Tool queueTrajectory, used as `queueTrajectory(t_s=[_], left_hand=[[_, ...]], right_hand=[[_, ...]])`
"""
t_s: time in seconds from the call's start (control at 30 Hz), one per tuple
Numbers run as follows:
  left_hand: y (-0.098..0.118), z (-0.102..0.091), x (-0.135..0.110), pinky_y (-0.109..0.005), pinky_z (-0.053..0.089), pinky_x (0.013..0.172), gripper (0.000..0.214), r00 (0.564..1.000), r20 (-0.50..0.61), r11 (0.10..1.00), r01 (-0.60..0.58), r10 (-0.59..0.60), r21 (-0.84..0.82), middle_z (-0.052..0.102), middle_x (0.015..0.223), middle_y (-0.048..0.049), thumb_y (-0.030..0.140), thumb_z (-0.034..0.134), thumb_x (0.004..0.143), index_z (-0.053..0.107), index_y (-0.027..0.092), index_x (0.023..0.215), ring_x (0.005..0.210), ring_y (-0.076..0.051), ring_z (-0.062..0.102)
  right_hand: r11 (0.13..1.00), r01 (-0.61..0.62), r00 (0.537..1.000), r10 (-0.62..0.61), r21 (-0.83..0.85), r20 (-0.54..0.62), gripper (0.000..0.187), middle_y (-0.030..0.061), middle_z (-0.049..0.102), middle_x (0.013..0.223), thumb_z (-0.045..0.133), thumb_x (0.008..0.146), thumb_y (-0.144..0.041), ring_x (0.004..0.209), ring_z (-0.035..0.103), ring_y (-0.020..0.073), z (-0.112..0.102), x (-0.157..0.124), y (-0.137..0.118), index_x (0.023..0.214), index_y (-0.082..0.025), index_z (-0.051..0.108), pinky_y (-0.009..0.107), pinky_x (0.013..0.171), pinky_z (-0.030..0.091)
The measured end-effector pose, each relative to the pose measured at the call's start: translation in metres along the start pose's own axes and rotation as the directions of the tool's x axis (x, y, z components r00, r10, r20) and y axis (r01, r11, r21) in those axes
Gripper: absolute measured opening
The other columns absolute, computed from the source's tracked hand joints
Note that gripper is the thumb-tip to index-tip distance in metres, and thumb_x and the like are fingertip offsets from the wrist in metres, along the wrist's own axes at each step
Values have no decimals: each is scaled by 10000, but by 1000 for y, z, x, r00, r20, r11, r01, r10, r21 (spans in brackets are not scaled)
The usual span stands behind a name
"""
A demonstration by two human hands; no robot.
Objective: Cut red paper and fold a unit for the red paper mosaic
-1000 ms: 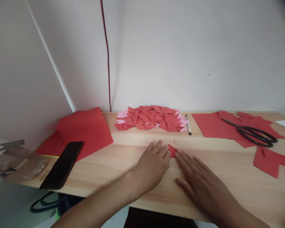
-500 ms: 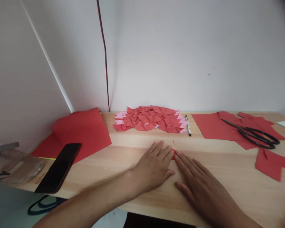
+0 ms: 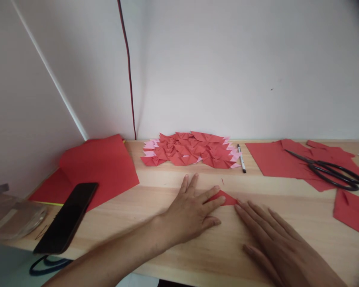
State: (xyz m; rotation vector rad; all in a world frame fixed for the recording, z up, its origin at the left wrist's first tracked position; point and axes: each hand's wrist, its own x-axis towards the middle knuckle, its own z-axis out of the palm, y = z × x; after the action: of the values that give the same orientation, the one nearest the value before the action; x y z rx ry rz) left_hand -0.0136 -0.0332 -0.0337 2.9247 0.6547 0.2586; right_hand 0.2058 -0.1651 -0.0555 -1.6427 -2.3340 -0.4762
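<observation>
A small red folded paper piece point(image 3: 225, 198) lies on the wooden table point(image 3: 167, 187) in front of me. My left hand point(image 3: 191, 209) lies flat with fingers spread, its index finger pressing on the left part of the piece. My right hand point(image 3: 272, 235) lies flat on the table, fingers stretched out, with the fingertips at the piece's right corner. Behind them sits a pile of several folded red and pink paper pieces point(image 3: 191, 149).
A black pen point(image 3: 241, 158) lies right of the pile. Black scissors point(image 3: 332, 173) rest on red paper sheets point(image 3: 275, 159) at the right. A large red sheet point(image 3: 98, 167) and a black phone point(image 3: 67, 217) lie left. A red paper scrap point(image 3: 351, 209) sits far right.
My right hand has slid back to the right and uncovered more of the red piece. My left hand's fingers have spread wider, one still on the piece.
</observation>
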Motion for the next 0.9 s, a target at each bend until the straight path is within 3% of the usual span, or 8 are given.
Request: queueTrajectory(t_s=[0.13,0.27,0.37,0.63,0.9], left_hand=[[1,0,0,-658,146,1079,529,1000,-7,1000,-11,11,5,327,1500,17,523,342,927,331,331,1419,1414,-357,89],[2,0,1,-660,151,1075,527,1000,-15,1000,-18,18,-11,332,1496,-11,497,360,930,326,312,1423,1415,-358,90],[2,0,1,-659,135,1084,511,1000,-20,999,-21,20,-40,360,1478,-11,470,360,938,345,287,1415,1413,-367,86],[1,1,1,-640,145,1093,511,999,-34,999,-38,37,-3,367,1475,-36,473,323,949,373,239,1400,1416,-354,89],[3,-3,1,-622,160,1104,453,998,-45,998,-40,42,38,348,1483,-4,453,389,934,460,247,1332,1408,-375,102]], right_hand=[[1000,-21,1000,21,0,-12,713,103,453,1423,377,908,-447,1248,487,310,-8,10,0,1516,-200,99,512,957,450],[996,-34,998,37,79,-42,726,114,356,1484,363,923,-384,1292,444,262,-8,34,-16,1516,-161,10,435,983,465],[989,-40,999,35,140,38,737,119,345,1491,395,920,-346,1307,425,237,2,47,-29,1515,-166,-3,414,1001,465],[978,-129,990,117,166,79,746,165,240,1529,444,887,-311,1331,382,286,16,44,-42,1511,-146,71,451,985,472],[979,-115,993,107,171,52,737,163,373,1469,428,895,-304,1286,449,271,13,46,-36,1510,-137,59,444,952,499]])
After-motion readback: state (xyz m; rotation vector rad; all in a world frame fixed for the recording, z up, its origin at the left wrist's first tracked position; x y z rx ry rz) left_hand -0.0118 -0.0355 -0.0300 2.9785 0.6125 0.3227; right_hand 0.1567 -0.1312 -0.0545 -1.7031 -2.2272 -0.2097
